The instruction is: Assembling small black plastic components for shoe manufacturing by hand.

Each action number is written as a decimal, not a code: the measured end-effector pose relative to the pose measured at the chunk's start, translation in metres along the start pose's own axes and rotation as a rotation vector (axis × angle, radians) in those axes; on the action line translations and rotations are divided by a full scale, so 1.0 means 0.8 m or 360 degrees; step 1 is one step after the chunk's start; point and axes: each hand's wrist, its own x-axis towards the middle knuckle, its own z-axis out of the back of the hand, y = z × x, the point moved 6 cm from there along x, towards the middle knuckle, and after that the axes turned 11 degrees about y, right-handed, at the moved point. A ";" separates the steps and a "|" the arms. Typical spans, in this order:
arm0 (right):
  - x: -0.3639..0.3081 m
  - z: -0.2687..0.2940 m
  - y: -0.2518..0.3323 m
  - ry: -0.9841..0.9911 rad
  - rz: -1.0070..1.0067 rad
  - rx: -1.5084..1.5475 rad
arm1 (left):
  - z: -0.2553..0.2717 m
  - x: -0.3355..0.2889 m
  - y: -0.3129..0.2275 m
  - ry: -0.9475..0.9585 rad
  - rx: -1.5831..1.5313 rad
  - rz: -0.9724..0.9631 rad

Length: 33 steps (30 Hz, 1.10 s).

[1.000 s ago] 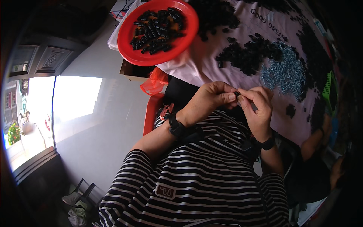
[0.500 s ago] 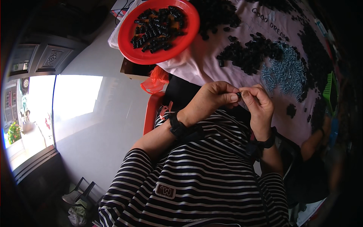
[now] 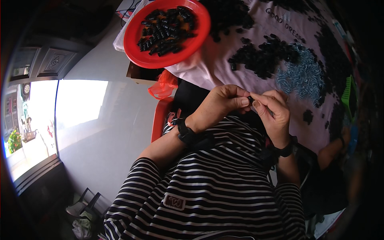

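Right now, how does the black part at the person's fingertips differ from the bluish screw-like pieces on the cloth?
The black part is a single piece held in the left hand; the bluish screw-like pieces lie heaped on the pink cloth. The black part is partly hidden by the grip, while the bluish screw-like pieces lie in plain view. Both are small.

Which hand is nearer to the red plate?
Left. In the picture, the left hand is below and to the right of the red plate, not touching it; the right hand is farther off to the right.
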 end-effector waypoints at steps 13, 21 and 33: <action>0.011 -0.019 -0.099 -0.0172 -0.0063 -0.0873 | -0.004 -0.001 -0.002 0.0021 0.0053 0.0048; 0.008 -0.009 -0.078 -0.0256 -0.0026 -0.0856 | -0.001 -0.003 -0.005 -0.0023 -0.0041 0.0146; 0.010 -0.020 -0.071 -0.0042 -0.0082 -0.0792 | 0.002 -0.002 -0.004 -0.0034 -0.0033 0.0062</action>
